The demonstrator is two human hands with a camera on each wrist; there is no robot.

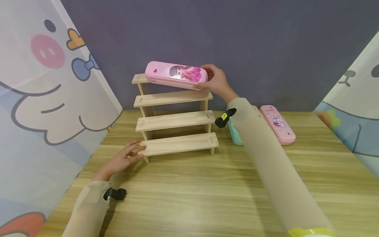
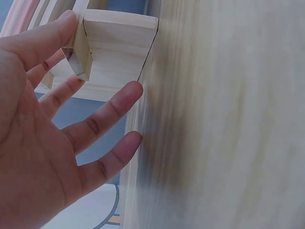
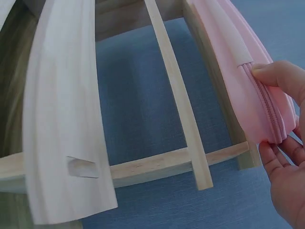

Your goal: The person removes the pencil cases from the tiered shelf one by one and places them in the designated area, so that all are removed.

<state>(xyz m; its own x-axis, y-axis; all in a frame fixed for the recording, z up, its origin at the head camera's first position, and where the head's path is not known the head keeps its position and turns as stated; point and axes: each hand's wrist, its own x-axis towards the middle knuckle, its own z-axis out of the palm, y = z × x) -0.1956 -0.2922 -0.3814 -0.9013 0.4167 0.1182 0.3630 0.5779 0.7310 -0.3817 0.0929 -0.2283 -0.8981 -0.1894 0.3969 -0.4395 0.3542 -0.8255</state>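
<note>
Right hand (image 1: 217, 80) grips the right end of the pink case (image 1: 176, 74), thumb and fingers curled round its zipped edge, as the right wrist view shows. That case lies across the top step of the rack (image 1: 174, 121), its right end in the hand and jutting past the step. It looks light and stiff, a smooth shell that could slide on bare wood; held by one end it would likely tip, so a grip nearer the middle or a hand at each end seems safer. The right arm stretches forward and up, sleeve running diagonally over the table (image 1: 189, 197).

Left hand (image 1: 124, 159) lies low by the bottom step's left end, fingers straight and spread, tips touching the wood, holding nothing. Its forearm rests near the table edge.

Behind the right arm, a second pink case (image 1: 278, 125) and a mint case (image 1: 235, 135) lie flat on the table.
</note>
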